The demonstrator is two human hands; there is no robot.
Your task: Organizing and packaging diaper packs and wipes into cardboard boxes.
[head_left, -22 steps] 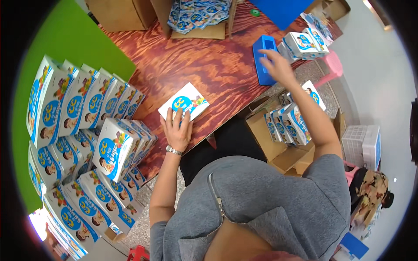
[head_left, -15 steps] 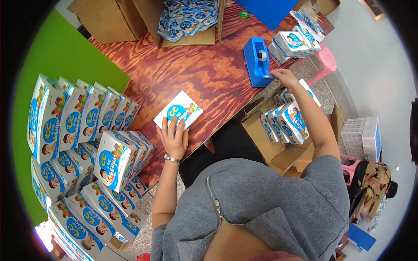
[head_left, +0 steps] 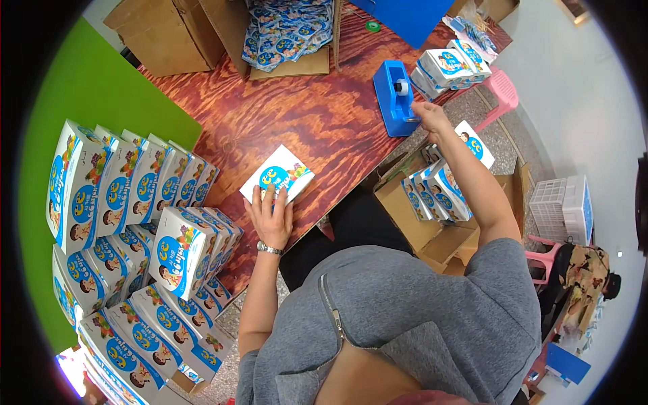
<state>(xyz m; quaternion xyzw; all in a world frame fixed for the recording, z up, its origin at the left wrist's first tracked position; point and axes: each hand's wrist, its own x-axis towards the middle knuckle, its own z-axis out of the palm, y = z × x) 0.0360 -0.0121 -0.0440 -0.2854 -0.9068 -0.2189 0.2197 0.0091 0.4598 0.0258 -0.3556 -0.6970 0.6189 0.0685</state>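
A small white carton with a blue oval print lies on the wood-patterned table. My left hand rests on its near edge, open, fingers spread over the top and thumb by the side. To the right, my right hand is at the front end of a blue tape dispenser, thumb and forefinger pinched. A short bit of tape seems to be between them at the cutting edge; its far side is hidden by the fingers. A roll of tape sits in the dispenser.
Stacked printed cartons stand at the left. An open cardboard box with cartons in it is below the table's right edge. More cartons sit at the far right corner. A box of sachets stands at the back.
My right hand has shifted slightly left and up, staying at the dispenser's front end. My left hand stays on the carton. The whole view has shifted a little.
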